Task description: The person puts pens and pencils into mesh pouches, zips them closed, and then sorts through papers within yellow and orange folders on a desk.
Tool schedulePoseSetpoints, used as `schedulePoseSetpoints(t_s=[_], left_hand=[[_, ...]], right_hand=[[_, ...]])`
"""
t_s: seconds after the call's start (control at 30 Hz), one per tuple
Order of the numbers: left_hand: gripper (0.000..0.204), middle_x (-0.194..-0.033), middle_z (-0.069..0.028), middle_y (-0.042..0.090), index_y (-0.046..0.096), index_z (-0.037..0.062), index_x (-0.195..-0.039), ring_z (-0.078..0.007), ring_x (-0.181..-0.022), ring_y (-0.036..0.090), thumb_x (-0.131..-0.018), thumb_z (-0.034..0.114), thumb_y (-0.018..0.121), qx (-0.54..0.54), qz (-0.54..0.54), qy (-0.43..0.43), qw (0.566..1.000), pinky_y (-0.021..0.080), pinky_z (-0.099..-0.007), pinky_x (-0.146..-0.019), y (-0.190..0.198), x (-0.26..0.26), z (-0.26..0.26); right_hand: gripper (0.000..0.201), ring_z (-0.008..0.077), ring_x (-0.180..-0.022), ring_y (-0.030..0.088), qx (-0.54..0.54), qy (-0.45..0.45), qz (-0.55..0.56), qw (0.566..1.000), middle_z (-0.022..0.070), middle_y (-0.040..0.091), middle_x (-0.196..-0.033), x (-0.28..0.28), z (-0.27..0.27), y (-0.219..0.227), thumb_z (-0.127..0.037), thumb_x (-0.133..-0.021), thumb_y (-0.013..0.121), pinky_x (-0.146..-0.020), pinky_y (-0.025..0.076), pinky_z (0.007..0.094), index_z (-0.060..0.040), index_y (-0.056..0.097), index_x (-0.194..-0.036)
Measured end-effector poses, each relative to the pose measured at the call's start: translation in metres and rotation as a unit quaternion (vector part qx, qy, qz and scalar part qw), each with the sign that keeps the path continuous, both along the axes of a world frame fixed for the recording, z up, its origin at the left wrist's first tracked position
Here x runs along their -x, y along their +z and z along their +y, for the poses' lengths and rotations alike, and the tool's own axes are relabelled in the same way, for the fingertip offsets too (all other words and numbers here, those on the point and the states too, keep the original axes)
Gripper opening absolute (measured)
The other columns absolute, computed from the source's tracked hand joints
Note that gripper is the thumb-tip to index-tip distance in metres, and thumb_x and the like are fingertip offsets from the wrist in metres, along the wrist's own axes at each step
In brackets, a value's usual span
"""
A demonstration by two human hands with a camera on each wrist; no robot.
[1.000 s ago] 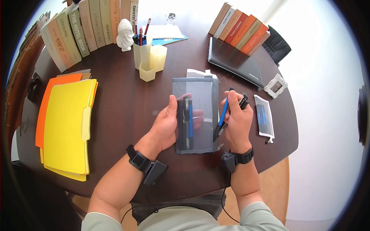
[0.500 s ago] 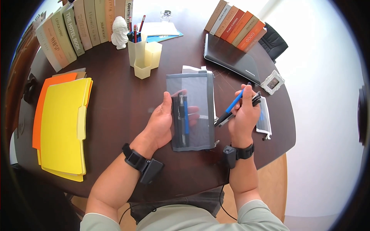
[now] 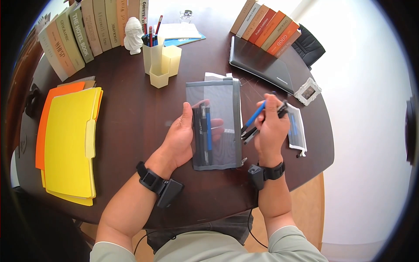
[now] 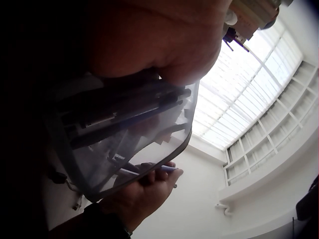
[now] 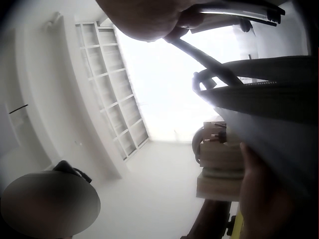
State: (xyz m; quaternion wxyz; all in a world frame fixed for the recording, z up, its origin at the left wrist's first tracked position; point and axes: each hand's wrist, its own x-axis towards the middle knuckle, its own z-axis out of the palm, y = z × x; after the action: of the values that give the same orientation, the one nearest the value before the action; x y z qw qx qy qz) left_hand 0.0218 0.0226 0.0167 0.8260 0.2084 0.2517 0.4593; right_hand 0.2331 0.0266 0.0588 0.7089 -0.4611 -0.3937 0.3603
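My left hand (image 3: 178,137) holds a grey mesh zip pouch (image 3: 224,153) by its left side, thumb in front and fingers behind, showing through the mesh. Inside the pouch, black and blue pens (image 3: 208,133) lie along its left half. My right hand (image 3: 273,131) grips several pens, a blue pen (image 3: 254,115) and black ones, their lower ends slanting toward the pouch's right edge. In the right wrist view, a dark pen (image 5: 214,64) reaches down to the zip edge (image 5: 259,83), where the two sides stand apart.
A white-edged mesh pouch (image 3: 297,135) with blue pens lies right of my right hand. Behind are a laptop (image 3: 262,63), a small picture frame (image 3: 308,91) and a cream pen holder (image 3: 159,78). Yellow folders (image 3: 70,144) lie at left; rows of books (image 3: 78,35) stand behind.
My right hand first moved right, away from the pouch, then came back a little toward its right edge with the pens. My left hand keeps its hold on the pouch.
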Motion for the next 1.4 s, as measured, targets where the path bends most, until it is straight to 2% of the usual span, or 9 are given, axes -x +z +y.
schedulePoseSetpoints(t_s=[0.13, 0.27, 0.37, 0.47, 0.57, 0.8, 0.9, 1.2, 1.4], left_hand=[[0.064, -0.130, -0.0196, 0.064, 0.045, 0.0169, -0.153, -0.0318, -0.119, 0.064, -0.109, 0.060, 0.026, -0.013, -0.027, 0.003, 1.000, 0.055, -0.0487, -0.103, -0.010, 0.000, 0.004], [0.065, -0.132, -0.0176, 0.061, 0.043, 0.0183, -0.154, -0.0317, -0.122, 0.062, -0.108, 0.061, 0.025, -0.004, -0.014, 0.019, 1.000, 0.055, -0.0490, -0.104, -0.005, 0.000, 0.002], [0.066, -0.134, -0.0179, 0.061, 0.041, 0.0197, -0.156, -0.0323, -0.122, 0.062, -0.108, 0.061, 0.024, -0.002, -0.012, 0.020, 1.000, 0.054, -0.0487, -0.104, -0.003, 0.000, 0.001], [0.065, -0.135, -0.0183, 0.060, 0.040, 0.0207, -0.156, -0.0328, -0.122, 0.062, -0.108, 0.062, 0.024, -0.005, -0.024, 0.017, 1.000, 0.054, -0.0483, -0.105, -0.006, 0.000, 0.002], [0.066, -0.135, -0.0186, 0.060, 0.040, 0.0206, -0.156, -0.0332, -0.122, 0.062, -0.108, 0.062, 0.024, 0.003, -0.020, 0.021, 1.000, 0.053, -0.0480, -0.106, -0.002, 0.000, 0.001], [0.065, -0.133, -0.0179, 0.061, 0.041, 0.0215, -0.155, -0.0333, -0.121, 0.063, -0.108, 0.063, 0.025, 0.005, -0.027, 0.023, 0.999, 0.054, -0.0482, -0.105, -0.004, 0.000, 0.002], [0.065, -0.131, -0.0171, 0.061, 0.042, 0.0220, -0.155, -0.0334, -0.119, 0.064, -0.107, 0.063, 0.027, -0.001, -0.033, 0.021, 0.999, 0.054, -0.0486, -0.104, -0.007, 0.000, 0.002], [0.063, -0.128, -0.0159, 0.062, 0.045, 0.0221, -0.153, -0.0334, -0.116, 0.065, -0.107, 0.063, 0.028, 0.002, -0.029, 0.027, 0.999, 0.056, -0.0481, -0.101, -0.005, 0.000, 0.002], [0.063, -0.127, -0.0158, 0.062, 0.045, 0.0221, -0.152, -0.0337, -0.116, 0.065, -0.107, 0.063, 0.029, 0.004, -0.033, 0.029, 0.999, 0.056, -0.0482, -0.101, -0.007, 0.001, 0.002]], right_hand=[[0.042, 0.0076, -0.067, 0.065, 0.157, 0.164, -0.181, 0.957, 0.0048, 0.073, -0.093, 0.011, -0.014, 0.016, -0.029, -0.100, 0.074, -0.057, 0.049, 0.0216, 0.0053, 0.069, -0.124], [0.044, 0.0105, -0.073, 0.070, 0.134, 0.214, -0.184, 0.950, 0.0100, 0.076, -0.104, 0.018, -0.018, 0.018, -0.030, -0.100, 0.074, -0.061, 0.055, 0.0243, 0.0087, 0.069, -0.121], [0.044, 0.0095, -0.071, 0.068, 0.150, 0.199, -0.147, 0.957, 0.0095, 0.076, -0.101, 0.019, -0.018, 0.020, -0.031, -0.100, 0.073, -0.061, 0.055, 0.0232, 0.0083, 0.068, -0.120], [0.042, 0.0060, -0.058, 0.059, 0.135, 0.167, -0.199, 0.956, 0.0091, 0.077, -0.102, 0.016, -0.013, 0.014, -0.032, -0.106, 0.064, -0.046, 0.040, 0.0194, 0.0058, 0.068, -0.122], [0.048, 0.0076, -0.068, 0.062, 0.126, 0.156, -0.135, 0.970, 0.0095, 0.074, -0.099, 0.007, -0.008, 0.008, -0.037, -0.106, 0.064, -0.052, 0.047, 0.0220, 0.0076, 0.066, -0.122], [0.054, 0.0089, -0.080, 0.053, 0.079, 0.139, 0.081, 0.984, -0.0028, 0.049, -0.087, -0.001, 0.001, 0.008, -0.044, -0.109, 0.052, -0.069, 0.047, 0.0232, 0.0052, 0.061, -0.129], [0.057, 0.0089, -0.081, 0.052, 0.060, 0.151, 0.108, 0.981, -0.0029, 0.050, -0.088, -0.006, 0.002, 0.006, -0.047, -0.110, 0.049, -0.073, 0.048, 0.0245, 0.0043, 0.060, -0.132], [0.059, 0.0069, -0.077, 0.050, 0.055, 0.057, 0.017, 0.997, -0.0034, 0.050, -0.086, -0.003, 0.001, 0.014, -0.051, -0.110, 0.046, -0.071, 0.046, 0.0236, 0.0006, 0.065, -0.130], [0.054, 0.0072, -0.069, 0.047, 0.012, 0.012, 0.024, 1.000, -0.0029, 0.048, -0.079, -0.017, 0.006, 0.006, -0.049, -0.109, 0.050, -0.062, 0.041, 0.0229, 0.0025, 0.066, -0.116]])
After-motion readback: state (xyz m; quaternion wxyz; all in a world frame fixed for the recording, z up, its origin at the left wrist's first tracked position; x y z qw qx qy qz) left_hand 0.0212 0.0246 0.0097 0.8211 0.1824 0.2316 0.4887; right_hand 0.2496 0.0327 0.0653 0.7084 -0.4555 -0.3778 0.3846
